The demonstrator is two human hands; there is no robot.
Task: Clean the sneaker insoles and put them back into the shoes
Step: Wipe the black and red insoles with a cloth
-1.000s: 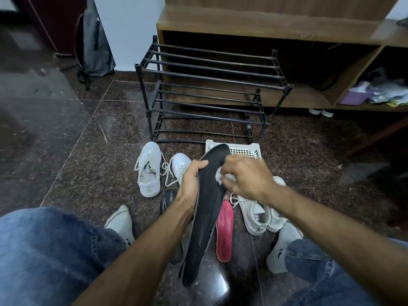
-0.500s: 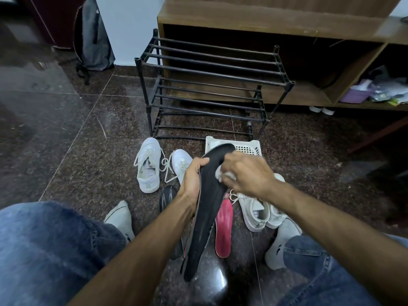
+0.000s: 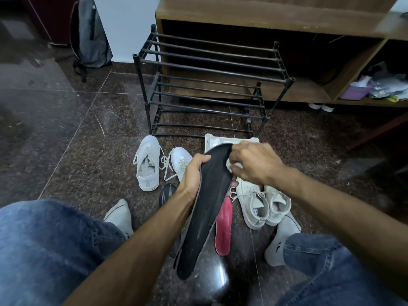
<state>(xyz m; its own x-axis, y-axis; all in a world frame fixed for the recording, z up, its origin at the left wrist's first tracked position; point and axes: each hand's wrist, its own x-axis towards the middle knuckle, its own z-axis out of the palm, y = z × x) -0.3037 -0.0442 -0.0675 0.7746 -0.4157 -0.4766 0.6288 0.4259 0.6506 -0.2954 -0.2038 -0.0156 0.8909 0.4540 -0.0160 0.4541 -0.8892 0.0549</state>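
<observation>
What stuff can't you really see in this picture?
All in the head view:
- White basket: mostly hidden behind the black insole and the right hand.
- White wipe: only a bit shows under the right hand's fingers; what it is, I cannot tell.
- Dark insole on the floor: largely covered by the left hand and its forearm.
- Items on the cabinet shelf: too small and jumbled to identify.

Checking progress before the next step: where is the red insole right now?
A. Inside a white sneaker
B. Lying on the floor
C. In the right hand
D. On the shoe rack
B: the red insole lies on the floor beside the black insole, which the left hand grips while the right hand presses a white cloth on it.
</observation>
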